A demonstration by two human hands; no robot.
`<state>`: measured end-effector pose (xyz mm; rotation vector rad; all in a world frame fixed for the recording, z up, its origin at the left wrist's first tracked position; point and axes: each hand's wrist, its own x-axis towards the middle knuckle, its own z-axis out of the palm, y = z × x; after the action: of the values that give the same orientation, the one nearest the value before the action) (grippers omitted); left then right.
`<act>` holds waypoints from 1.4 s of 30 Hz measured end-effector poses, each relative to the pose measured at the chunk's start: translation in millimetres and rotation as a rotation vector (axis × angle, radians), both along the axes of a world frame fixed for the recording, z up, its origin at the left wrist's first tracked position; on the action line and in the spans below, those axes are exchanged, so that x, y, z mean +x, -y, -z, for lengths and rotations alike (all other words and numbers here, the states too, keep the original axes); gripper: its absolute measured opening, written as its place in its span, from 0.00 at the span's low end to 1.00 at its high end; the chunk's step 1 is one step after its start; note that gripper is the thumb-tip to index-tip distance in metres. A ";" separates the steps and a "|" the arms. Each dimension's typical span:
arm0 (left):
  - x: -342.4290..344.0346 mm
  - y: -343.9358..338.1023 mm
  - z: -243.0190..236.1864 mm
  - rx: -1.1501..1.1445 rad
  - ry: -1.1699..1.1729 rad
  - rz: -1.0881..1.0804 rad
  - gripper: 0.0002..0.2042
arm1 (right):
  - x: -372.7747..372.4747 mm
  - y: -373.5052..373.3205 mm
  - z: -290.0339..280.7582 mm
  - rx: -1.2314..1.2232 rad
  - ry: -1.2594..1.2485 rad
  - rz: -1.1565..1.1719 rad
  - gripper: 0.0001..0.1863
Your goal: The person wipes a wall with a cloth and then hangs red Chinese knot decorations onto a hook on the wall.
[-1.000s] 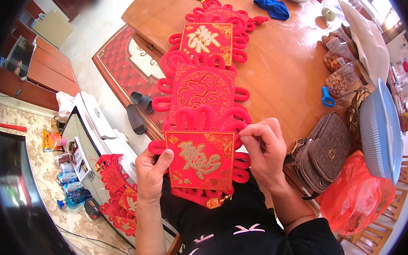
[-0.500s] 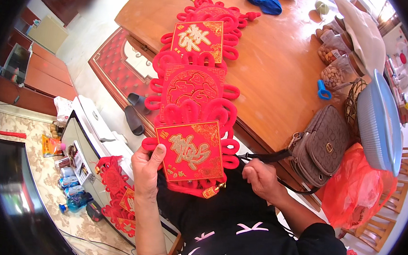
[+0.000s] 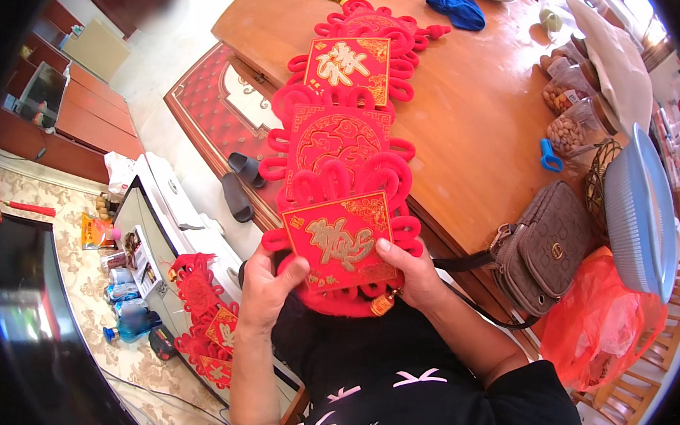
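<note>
A long red knotted hanging ornament [image 3: 340,138] with square gold-patterned panels runs from the far edge of the wooden table toward me. Its nearest panel [image 3: 344,240] is tilted up off the table in front of my body. My left hand [image 3: 267,282] grips the panel's lower left corner, thumb on the front. On the right edge, my right hand [image 3: 412,273] closes with its thumb on the front too; the other fingers of both hands are hidden behind. A small gold bead [image 3: 383,303] hangs below the panel, by the red tassel.
On the wooden table [image 3: 469,135] stand a brown shoulder bag [image 3: 544,244], nut jars [image 3: 575,126], a blue ring-handled item [image 3: 550,156] and a blue cloth [image 3: 455,11]. A blue basket [image 3: 642,219] and red plastic bag [image 3: 601,330] are at the right. Another red ornament [image 3: 205,313] lies at the left.
My right hand has moved from beside the ornament onto its nearest panel's right edge and taken hold. My left hand has shifted to the lower left corner. The view has shifted slightly.
</note>
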<state>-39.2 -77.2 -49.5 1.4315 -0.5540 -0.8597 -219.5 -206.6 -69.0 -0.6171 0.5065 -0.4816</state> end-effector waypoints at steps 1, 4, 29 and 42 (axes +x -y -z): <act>4.4 -4.0 0.7 -0.007 0.146 0.026 0.18 | 5.7 0.5 -3.0 -0.001 0.002 0.022 0.26; 22.0 -24.7 4.9 0.364 0.442 0.080 0.16 | 3.8 4.5 0.0 -0.015 -0.016 0.057 0.22; -46.6 118.5 -45.9 0.033 1.227 0.082 0.13 | -6.3 23.7 1.5 -0.689 -0.261 0.132 0.16; 7.5 74.4 -13.9 0.129 1.314 -0.210 0.11 | -5.1 17.0 -6.5 -0.391 -0.224 0.097 0.13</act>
<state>-31.7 -151.6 -35.6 2.0265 -1.2818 0.3463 -224.7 -223.6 -62.5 -1.0329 0.6632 -0.6131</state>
